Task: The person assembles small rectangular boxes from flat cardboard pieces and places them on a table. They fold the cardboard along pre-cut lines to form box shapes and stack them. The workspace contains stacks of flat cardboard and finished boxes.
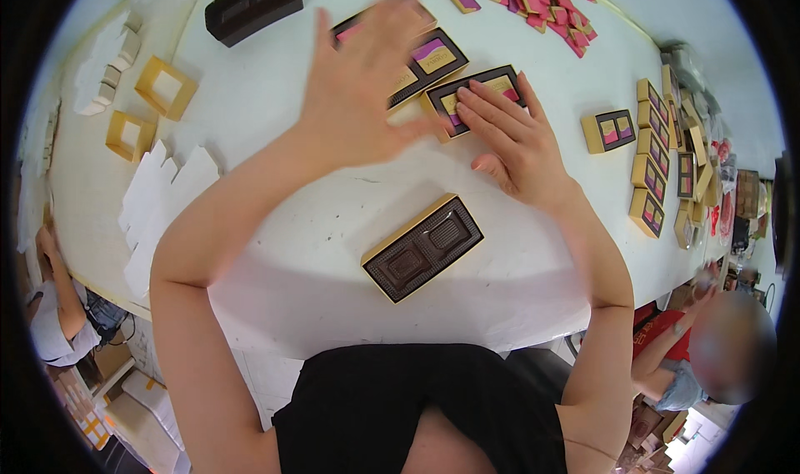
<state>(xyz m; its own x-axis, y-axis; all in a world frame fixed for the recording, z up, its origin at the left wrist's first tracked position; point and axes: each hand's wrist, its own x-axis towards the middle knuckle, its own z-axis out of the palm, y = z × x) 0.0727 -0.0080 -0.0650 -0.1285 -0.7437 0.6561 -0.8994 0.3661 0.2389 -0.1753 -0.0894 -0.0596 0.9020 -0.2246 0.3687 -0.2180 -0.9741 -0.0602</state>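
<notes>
My left hand (354, 99) is raised over the far middle of the table, fingers spread and smeared by motion, with nothing visible in it. Beneath it lie gold boxes with dark trays, one holding gold, pink and purple squares (433, 55); the hand partly covers them. The outstretched fingers of my right hand (521, 145) rest on a similar filled box (500, 82), and my left thumb reaches close to that box's left end. Nearer to me, a gold box with an empty brown two-compartment tray (422, 247) sits at a slant, untouched.
Loose pink-and-gold squares (546, 3) are heaped at the far right. Filled small boxes (650, 157) line the right side. A stack of dark trays (254, 9), gold box sleeves (165, 88) and white folded card pieces (158, 207) lie left. Other people sit at both sides.
</notes>
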